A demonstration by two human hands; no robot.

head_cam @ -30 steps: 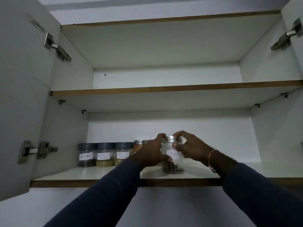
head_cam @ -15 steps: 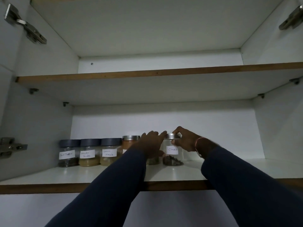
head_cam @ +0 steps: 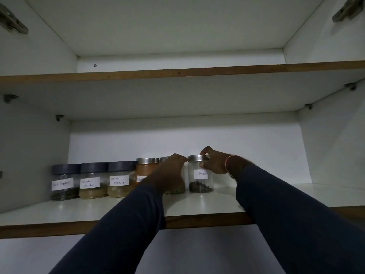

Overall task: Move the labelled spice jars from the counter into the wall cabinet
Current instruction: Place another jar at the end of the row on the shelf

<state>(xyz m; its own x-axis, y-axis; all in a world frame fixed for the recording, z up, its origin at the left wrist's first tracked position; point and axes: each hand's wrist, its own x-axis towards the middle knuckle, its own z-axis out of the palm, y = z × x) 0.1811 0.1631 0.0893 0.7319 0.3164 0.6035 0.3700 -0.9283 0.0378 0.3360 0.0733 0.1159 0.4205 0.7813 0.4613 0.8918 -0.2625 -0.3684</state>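
1. Cloves jar (head_cam: 200, 180) stands upright toward the back of the lower shelf (head_cam: 197, 206), closing the right end of a row of six labelled jars; the right hand (head_cam: 214, 163) pinches it at the top, fingers curled over the rear of its steel lid (head_cam: 197, 158), thumb pressed to the glass just under the rim
2. Above the lower shelf's middle, the left hand (head_cam: 171, 171) bends its fingertips against the lid's left edge and hides most of a second steel-lidded jar (head_cam: 164, 159) just beside the Cloves jar; whether this hand clamps anything or only steadies cannot be told
3. First hazard, as judged: the hold sits high, away from the jar's foot on the lower shelf, so a sideways nudge to square the row may tip the jar rather than slide it, with only a shallow layer of cloves weighting its base
4. Second hazard: the left sleeve (head_cam: 128, 224) lies across the front of the second steel-lidded jar and the orange-powder jar (head_cam: 146, 171); a careless pull back toward the lower shelf's front edge could drag either along, or bump the Garam Masala jar (head_cam: 119, 182), coriander powder jar (head_cam: 92, 184) and black pepper jar (head_cam: 63, 184), packed close at the lower shelf's left
5. Third hazard: how tightly the lid is screwed cannot be seen; if loose, lifting by it could part lid from glass
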